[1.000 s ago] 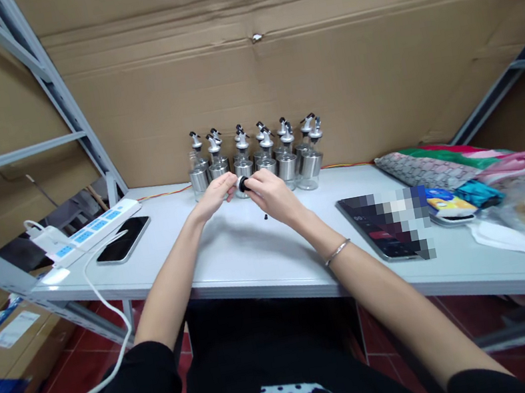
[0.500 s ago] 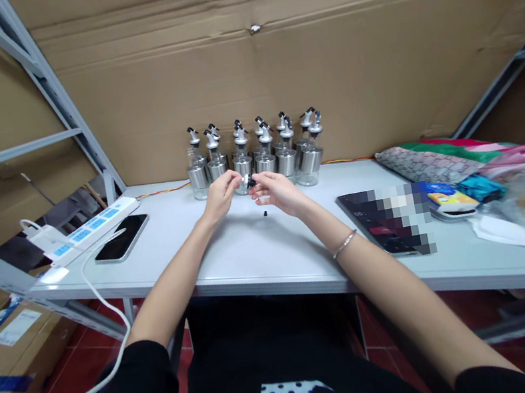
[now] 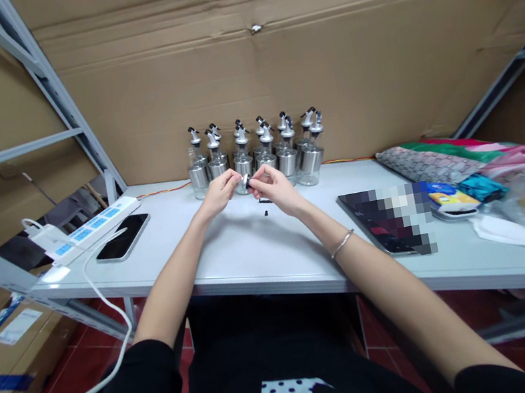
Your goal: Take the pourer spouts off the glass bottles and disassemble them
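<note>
Pinching a stopper (image 3: 246, 182) by its silver end in the fingers of the left hand (image 3: 218, 195), by its black end in those of the right hand (image 3: 278, 190), above the white bench (image 3: 247, 253). Lined up behind, bottles (image 3: 264, 155) before creased cardboard (image 3: 323, 77). Set leftward, phone (image 3: 123, 238) and power strip (image 3: 98, 227); rightward, cloth (image 3: 469, 156). Framed by grey metal uprights (image 3: 51, 91), above red floor tiles (image 3: 86, 363).

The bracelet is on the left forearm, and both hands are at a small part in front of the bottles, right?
Not quite: the head view shows the bracelet on the right forearm. The left hand and right hand are indeed at a small part before the bottles.
</note>
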### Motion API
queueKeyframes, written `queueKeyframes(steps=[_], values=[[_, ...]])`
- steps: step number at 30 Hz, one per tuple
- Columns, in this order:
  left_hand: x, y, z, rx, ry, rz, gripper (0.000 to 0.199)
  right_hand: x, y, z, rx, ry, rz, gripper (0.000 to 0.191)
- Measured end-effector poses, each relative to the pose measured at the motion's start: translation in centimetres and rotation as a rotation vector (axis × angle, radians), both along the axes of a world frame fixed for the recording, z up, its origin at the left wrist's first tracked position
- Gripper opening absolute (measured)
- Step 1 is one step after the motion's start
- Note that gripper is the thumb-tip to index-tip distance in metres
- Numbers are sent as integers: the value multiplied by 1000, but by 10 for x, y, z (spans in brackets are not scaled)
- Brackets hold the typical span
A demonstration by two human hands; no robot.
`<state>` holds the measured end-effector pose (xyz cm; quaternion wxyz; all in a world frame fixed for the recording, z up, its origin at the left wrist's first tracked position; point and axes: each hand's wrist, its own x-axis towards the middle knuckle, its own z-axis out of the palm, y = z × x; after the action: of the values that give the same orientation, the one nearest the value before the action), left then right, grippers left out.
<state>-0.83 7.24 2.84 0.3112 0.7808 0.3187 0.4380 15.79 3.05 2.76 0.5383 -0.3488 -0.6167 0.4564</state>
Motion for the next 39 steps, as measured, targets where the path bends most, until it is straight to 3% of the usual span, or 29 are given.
queueKeyframes(steps=[6, 8, 10, 12, 14, 17, 20, 26, 33, 39], values=[[-2, 2, -2, -230, -77, -60, 44, 6, -4, 3, 507, -461, -193, 9], [-4, 5, -4, -291, -114, -26, 43, 9, -5, 6, 636, -503, -249, 12], [-6, 7, -5, -305, -163, 26, 41, 11, -5, 9, 663, -477, -333, 14], [-7, 8, -5, -272, -197, 60, 37, 12, -3, 10, 538, -395, -388, 7], [-5, 8, -5, -214, -197, 63, 32, 11, 0, 10, 273, -283, -357, 4], [0, 5, -4, -134, -177, 8, 28, 7, 1, 8, -171, -107, -167, 20], [4, 0, -5, -93, -177, -54, 31, 3, -3, 9, -367, 36, -39, 23], [6, -5, -8, -137, -204, -117, 40, 7, -5, 10, -412, 152, 4, 25], [11, -6, -12, -157, -117, -73, 45, 6, -3, 7, -341, 129, -43, 35], [13, -6, -15, -163, -143, -96, 45, 5, -6, 8, -360, 73, -78, 24]])
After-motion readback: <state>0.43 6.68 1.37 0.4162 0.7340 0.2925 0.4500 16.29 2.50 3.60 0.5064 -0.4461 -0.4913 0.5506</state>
